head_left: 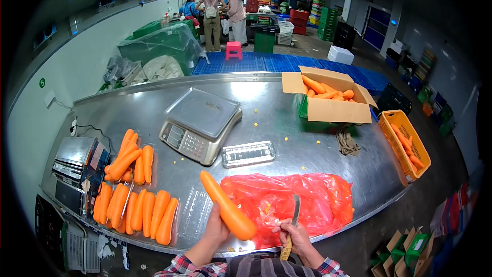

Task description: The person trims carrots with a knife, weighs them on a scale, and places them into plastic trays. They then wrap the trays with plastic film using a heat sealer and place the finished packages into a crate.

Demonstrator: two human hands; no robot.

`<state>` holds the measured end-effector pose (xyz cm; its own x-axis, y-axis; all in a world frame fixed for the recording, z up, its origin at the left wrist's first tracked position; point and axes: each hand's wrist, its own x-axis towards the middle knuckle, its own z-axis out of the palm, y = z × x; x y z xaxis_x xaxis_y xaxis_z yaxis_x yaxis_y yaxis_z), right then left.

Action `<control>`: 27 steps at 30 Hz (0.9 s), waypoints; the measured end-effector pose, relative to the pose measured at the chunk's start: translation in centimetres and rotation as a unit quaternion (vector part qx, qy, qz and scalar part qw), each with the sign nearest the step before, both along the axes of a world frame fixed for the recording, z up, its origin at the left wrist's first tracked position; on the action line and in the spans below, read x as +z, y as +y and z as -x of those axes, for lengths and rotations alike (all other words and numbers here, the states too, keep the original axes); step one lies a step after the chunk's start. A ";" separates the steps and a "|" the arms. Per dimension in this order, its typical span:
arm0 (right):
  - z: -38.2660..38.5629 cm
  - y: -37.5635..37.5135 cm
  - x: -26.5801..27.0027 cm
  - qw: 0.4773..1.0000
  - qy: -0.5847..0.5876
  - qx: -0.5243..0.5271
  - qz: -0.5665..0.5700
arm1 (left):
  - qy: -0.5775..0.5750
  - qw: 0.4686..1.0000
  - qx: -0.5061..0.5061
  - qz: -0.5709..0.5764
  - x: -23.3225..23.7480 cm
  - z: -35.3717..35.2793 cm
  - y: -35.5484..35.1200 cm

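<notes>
My left hand (217, 226) is wrapped round a large carrot (225, 206), held tilted over the near edge of the table. My right hand (297, 240) grips a knife (296, 209) with a curved blade pointing up and a yellowish handle pointing down. Beneath both hands a red plastic bag (330, 200) lies spread on the metal table (287, 161), with small orange bits on it. A transparent plastic tray (196, 216) lies left of my left hand. Beyond the bag sits another transparent tray (249, 154). Several carrots (148, 211) lie in rows in trays at the left.
A weighing scale (202, 115) stands behind the trays. At the back right, a cardboard box (338, 112) holds carrots, and an orange crate (420, 146) with more carrots is at the right edge. A wrapping machine (77, 159) occupies the left end. Several people (212, 13) stand far behind.
</notes>
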<state>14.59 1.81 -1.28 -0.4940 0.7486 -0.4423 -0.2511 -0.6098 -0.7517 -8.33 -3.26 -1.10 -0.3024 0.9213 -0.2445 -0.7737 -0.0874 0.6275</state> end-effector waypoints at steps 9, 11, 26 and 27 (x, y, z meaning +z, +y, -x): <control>0.1 -0.9 0.5 0.999 -0.045 0.006 -0.031 | -0.180 0.981 0.065 0.041 -0.4 -0.1 1.1; 0.7 -0.8 0.4 0.991 -0.083 0.049 -0.089 | -0.162 0.984 0.051 0.047 -0.5 -1.1 1.7; 2.0 -0.7 2.2 0.980 -0.082 0.134 -0.118 | -0.155 0.980 -0.071 0.099 -2.3 -5.0 1.0; 2.0 -0.7 2.2 0.981 -0.082 0.129 -0.122 | -0.156 0.980 -0.074 0.100 -2.1 -5.1 0.9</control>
